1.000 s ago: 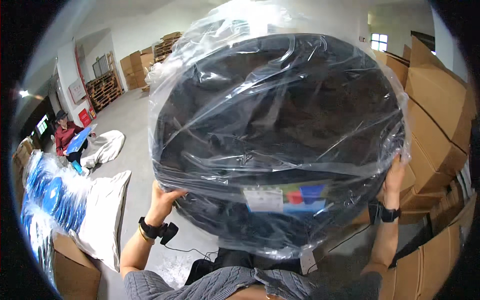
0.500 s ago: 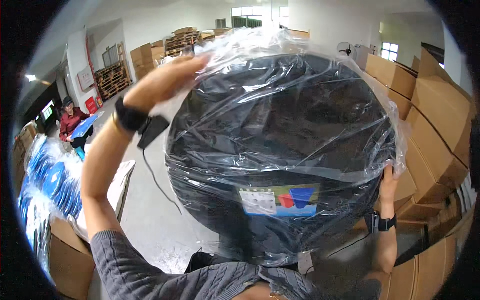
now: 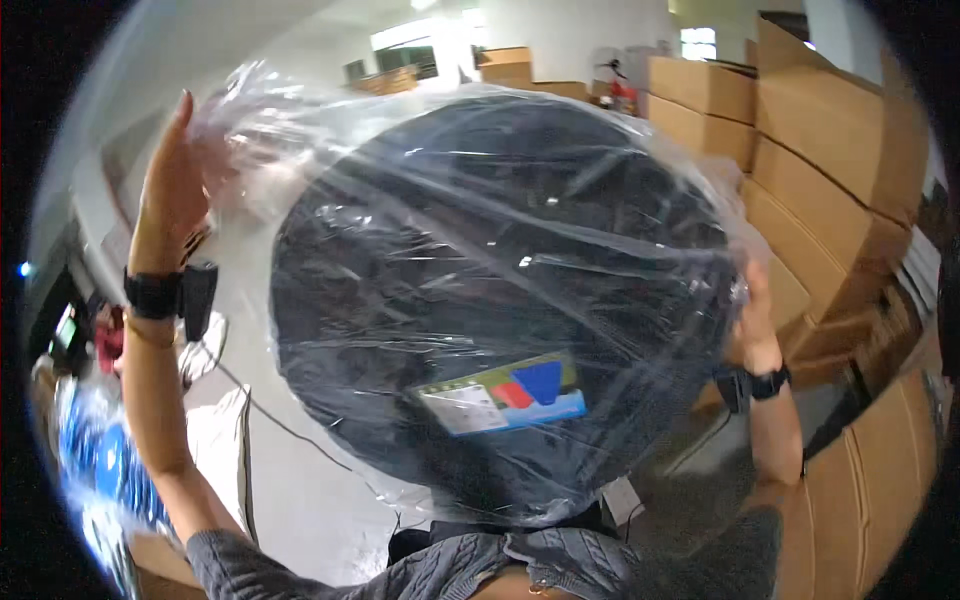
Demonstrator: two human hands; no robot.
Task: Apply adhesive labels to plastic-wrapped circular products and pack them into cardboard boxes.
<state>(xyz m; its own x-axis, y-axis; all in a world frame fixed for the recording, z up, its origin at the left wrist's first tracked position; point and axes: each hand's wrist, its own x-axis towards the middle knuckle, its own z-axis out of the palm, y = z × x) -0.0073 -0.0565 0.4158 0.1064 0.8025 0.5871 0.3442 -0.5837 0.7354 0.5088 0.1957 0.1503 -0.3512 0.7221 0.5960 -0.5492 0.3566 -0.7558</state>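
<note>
A large, round, black fabric item [image 3: 500, 290] stands upright in front of me inside a clear plastic bag [image 3: 270, 130]. A colored label card [image 3: 500, 396] with red and blue shapes shows through at its lower front. My left hand [image 3: 175, 190] is raised at the upper left, closed on the bunched loose end of the bag; its fingers are partly hidden by blurred film. At the right edge, my right hand [image 3: 755, 325] grips the bag and the item's rim, with some fingers out of sight behind it. Each wrist wears a black strap with a small device.
Cardboard boxes [image 3: 810, 240] are stacked high along the right. Blue plastic-wrapped goods [image 3: 110, 465] lie at the lower left, beside a white sheet-like stack [image 3: 220, 440]. Farther left is a person in red [image 3: 108, 335]. A dark cable [image 3: 280, 420] hangs from my left wrist device.
My left hand has swung outward to the left, drawing the bag's loose end with it. The black item has shifted left and tilted slightly, and my view has turned right.
</note>
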